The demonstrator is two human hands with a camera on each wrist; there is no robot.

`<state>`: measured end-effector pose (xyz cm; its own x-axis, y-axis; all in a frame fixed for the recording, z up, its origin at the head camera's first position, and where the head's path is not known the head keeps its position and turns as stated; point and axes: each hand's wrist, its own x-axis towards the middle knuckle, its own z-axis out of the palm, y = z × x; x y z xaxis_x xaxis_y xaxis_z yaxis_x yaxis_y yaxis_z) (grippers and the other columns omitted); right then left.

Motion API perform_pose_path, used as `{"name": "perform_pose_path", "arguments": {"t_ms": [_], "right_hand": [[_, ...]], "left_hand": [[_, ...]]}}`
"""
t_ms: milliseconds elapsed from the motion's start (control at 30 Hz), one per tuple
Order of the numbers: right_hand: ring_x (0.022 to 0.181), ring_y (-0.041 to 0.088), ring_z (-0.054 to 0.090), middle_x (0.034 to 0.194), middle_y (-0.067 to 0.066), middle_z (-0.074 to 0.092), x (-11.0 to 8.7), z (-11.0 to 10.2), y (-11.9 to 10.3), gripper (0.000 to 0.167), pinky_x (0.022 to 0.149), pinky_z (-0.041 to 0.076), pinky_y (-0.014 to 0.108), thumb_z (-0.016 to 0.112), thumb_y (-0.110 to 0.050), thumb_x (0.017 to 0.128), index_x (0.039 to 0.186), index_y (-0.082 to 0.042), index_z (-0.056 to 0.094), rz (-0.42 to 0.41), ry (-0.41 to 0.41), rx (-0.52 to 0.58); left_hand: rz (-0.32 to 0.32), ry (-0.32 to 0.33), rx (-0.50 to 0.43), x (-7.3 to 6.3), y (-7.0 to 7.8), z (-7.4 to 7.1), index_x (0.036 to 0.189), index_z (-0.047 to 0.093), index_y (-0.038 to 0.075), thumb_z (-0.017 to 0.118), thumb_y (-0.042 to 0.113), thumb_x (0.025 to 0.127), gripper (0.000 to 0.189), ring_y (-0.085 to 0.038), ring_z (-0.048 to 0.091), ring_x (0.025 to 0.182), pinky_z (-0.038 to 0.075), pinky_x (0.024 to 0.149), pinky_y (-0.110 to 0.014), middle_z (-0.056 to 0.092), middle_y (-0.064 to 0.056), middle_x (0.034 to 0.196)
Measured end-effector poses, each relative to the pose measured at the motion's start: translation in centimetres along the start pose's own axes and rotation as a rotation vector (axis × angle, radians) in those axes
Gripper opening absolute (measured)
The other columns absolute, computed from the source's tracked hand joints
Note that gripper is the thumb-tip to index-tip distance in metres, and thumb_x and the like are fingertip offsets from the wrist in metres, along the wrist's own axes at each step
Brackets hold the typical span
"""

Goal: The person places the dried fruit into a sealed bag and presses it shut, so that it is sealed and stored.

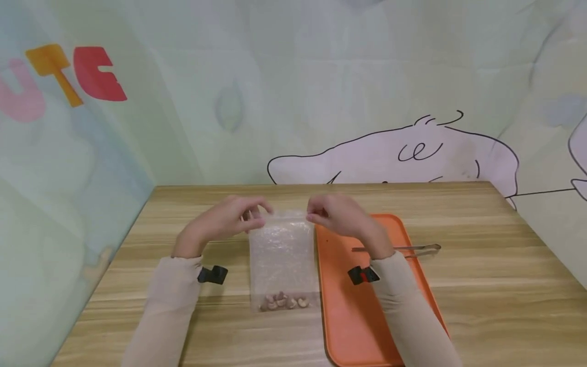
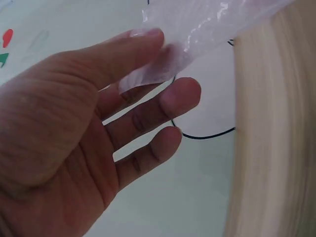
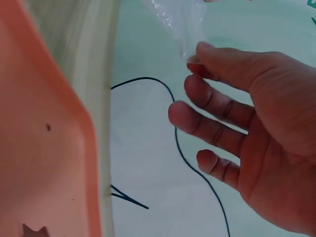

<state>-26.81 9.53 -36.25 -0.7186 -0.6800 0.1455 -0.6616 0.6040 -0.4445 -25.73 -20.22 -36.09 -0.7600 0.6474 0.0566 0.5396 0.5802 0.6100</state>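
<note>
A clear zip-top plastic bag [image 1: 283,260] hangs between my hands, its top edge up and several cashew nuts [image 1: 284,302] gathered along its bottom. My left hand [image 1: 229,216] pinches the bag's upper left corner between thumb and index finger; in the left wrist view the film [image 2: 197,29] passes under the thumb, with the other fingers loosely bent. At the upper right corner, my right hand [image 1: 341,216] pinches the bag with thumb and index fingertip. The right wrist view shows that corner of the plastic bag [image 3: 185,24] at the fingertips, the remaining fingers apart from it.
An orange tray [image 1: 353,311] lies right of the bag, partly under my right forearm. Metal tongs [image 1: 422,247] rest across its right rim, partly hidden by that arm. The wooden table [image 1: 495,285] ends at a printed cloth backdrop [image 1: 293,102].
</note>
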Motion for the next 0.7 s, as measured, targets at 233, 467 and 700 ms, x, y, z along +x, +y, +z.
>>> {"name": "perform_pose_path", "arguments": {"t_ms": [233,467,700], "right_hand": [[0.059,0.011,0.053,0.075,0.005,0.066,0.2,1.0,1.0,0.007,0.06,0.045,0.027,0.064,-0.013,0.1,0.106,-0.011,0.067,0.051,-0.156,-0.013],[0.088,0.019,0.066,0.105,0.009,0.07,-0.3,1.1,1.9,0.035,0.078,0.053,0.035,0.063,-0.016,0.101,0.135,-0.009,0.058,0.111,-0.254,0.062],[0.107,0.026,0.063,0.123,0.012,0.065,-3.5,0.6,3.2,0.043,0.09,0.051,0.044,0.06,-0.019,0.103,0.143,-0.007,0.052,0.096,-0.218,0.013]], "left_hand": [[-0.025,-0.049,-0.032,0.3,-1.9,0.9,0.135,0.059,0.02,0.065,0.013,0.099,0.037,-0.016,0.066,0.098,0.053,0.081,-0.039,0.069,0.0,0.108],[-0.046,-0.075,-0.033,0.4,-2.8,1.5,0.142,0.054,0.018,0.066,0.015,0.099,0.044,-0.023,0.065,0.104,0.051,0.09,-0.049,0.066,-0.01,0.124],[-0.093,0.108,0.037,-1.9,-3.4,2.3,0.146,0.05,0.015,0.071,0.028,0.095,0.057,-0.033,0.06,0.117,0.047,0.095,-0.057,0.055,-0.013,0.142]]}}
